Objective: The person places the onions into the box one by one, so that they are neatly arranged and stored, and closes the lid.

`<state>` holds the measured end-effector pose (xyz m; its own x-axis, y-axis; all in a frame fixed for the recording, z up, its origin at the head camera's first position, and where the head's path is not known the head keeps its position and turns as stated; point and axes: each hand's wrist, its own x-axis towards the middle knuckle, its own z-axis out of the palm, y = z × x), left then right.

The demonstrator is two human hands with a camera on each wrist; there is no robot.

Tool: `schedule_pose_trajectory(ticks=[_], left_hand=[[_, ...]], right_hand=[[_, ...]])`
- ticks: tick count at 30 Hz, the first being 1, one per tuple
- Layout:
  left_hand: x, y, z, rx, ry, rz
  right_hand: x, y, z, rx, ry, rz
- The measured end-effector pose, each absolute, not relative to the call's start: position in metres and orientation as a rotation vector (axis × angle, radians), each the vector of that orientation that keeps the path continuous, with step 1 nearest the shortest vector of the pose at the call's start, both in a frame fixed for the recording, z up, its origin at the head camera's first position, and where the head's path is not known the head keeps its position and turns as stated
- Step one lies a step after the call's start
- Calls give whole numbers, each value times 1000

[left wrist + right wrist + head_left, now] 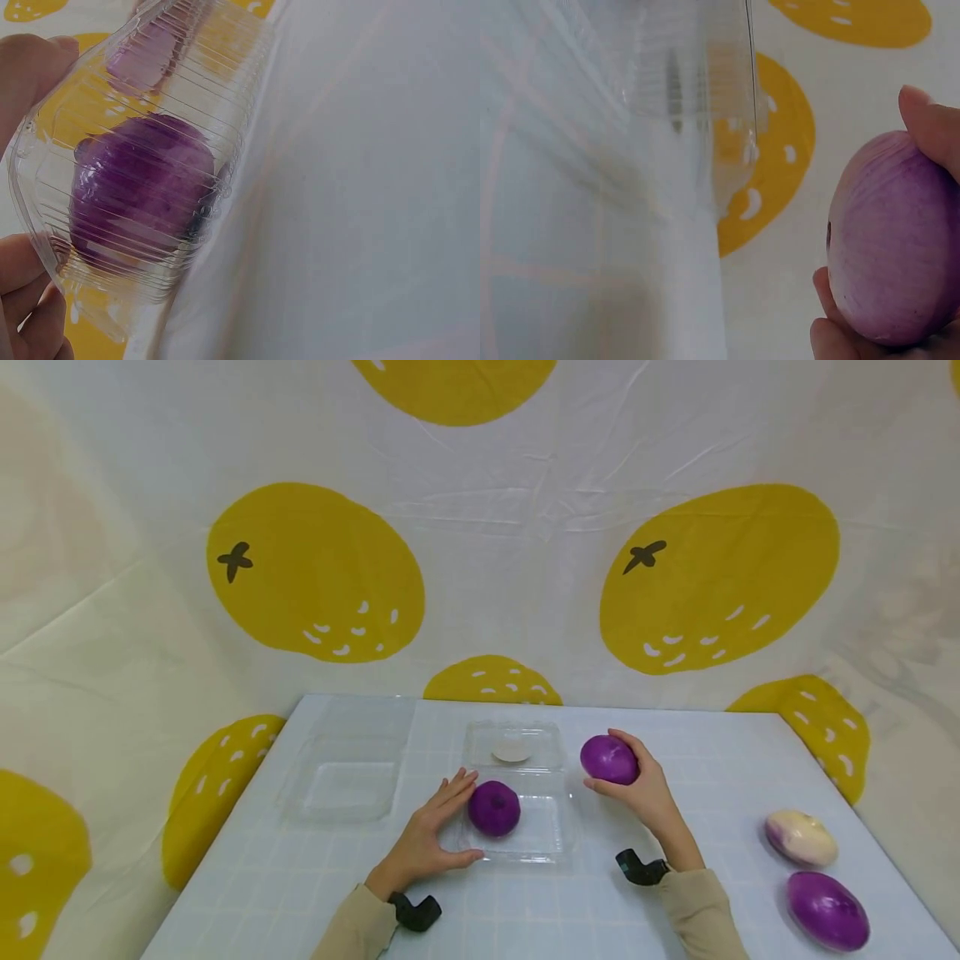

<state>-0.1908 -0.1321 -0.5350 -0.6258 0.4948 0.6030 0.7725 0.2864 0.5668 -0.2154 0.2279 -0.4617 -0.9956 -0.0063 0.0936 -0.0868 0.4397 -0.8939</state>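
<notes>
A clear plastic clamshell box (542, 827) lies unfolded on the table, with one round dark-purple vegetable (494, 809) in the left of its base. My left hand (422, 846) holds the box by its left side, thumb at the near corner and fingers at the far one; the left wrist view shows the ribbed wall and the purple vegetable (142, 191) behind it. To the right of the box, my right hand (645, 787) grips a second glossy purple vegetable (608, 760), thumb on one side and fingers on the other. Up close, that vegetable (892, 240) shows pale streaks.
A whitish oval (512, 750) shows at the box's lid. Another open clear box (352, 789) lies at the table's left. At the right edge sit a cream-and-purple vegetable (801, 838) and a purple one (828, 911). A lemon-printed cloth (517, 568) hangs behind the table.
</notes>
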Motion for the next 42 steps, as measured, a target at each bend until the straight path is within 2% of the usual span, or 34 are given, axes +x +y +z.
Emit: schedule_pose_trajectory(ticks=[14,22,42], left_hand=[[-191,-130,-534,-1133,-2298,-1255],[-190,-131,-535,-1117,-2307,-1256],[-191,-131,-536,-1142,-2268,-1270]], right_hand=[[-207,194,-463,312,-2661,1650],[-205,180,-469,529,-2627,1626],[-198,176,-460,862,-2751,1439]])
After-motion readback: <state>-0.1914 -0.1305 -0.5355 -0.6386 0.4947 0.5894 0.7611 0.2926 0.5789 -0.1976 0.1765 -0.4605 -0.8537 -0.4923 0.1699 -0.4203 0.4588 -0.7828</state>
